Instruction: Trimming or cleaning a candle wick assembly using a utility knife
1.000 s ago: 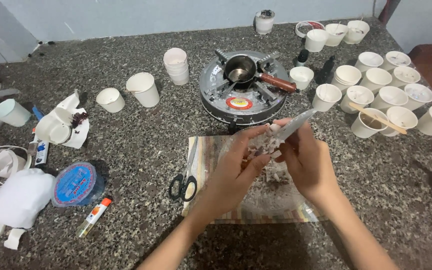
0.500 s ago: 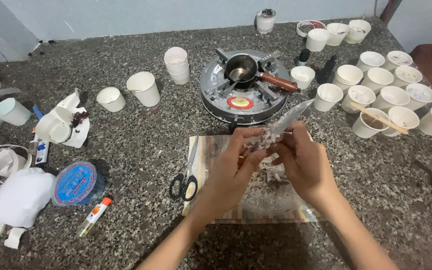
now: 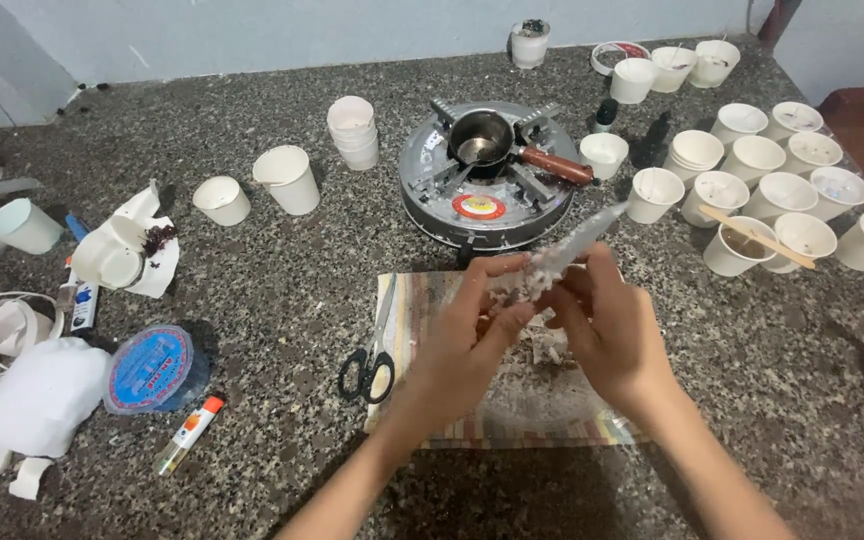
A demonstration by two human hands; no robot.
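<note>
Here both hands meet over the striped mat (image 3: 432,300) near the table's front edge: the left hand (image 3: 477,325) and right hand (image 3: 607,325) pinch a clear bag (image 3: 562,255) of white crumbs, just before the stove (image 3: 432,190); scissors (image 3: 374,350) lie on the mat's left edge

Desk (image 3: 282,300): dark speckled stone, running back to a pale wall
Middle: round metal stove (image 3: 479,195) with a small pot (image 3: 482,138) on it; in front, a striped mat (image 3: 512,400)
On the mat's left edge: black-handled scissors (image 3: 372,360)
Left: two white cups (image 3: 287,180) standing apart, a cup stack (image 3: 353,130), a blue-lidded round tub (image 3: 152,368), a glue stick (image 3: 190,433), crumpled white paper (image 3: 137,245)
Right: a crowd of white cups (image 3: 782,190), one bearing a wooden stick (image 3: 757,237)
Back edge: a small pot of dark bits (image 3: 530,42)
</note>
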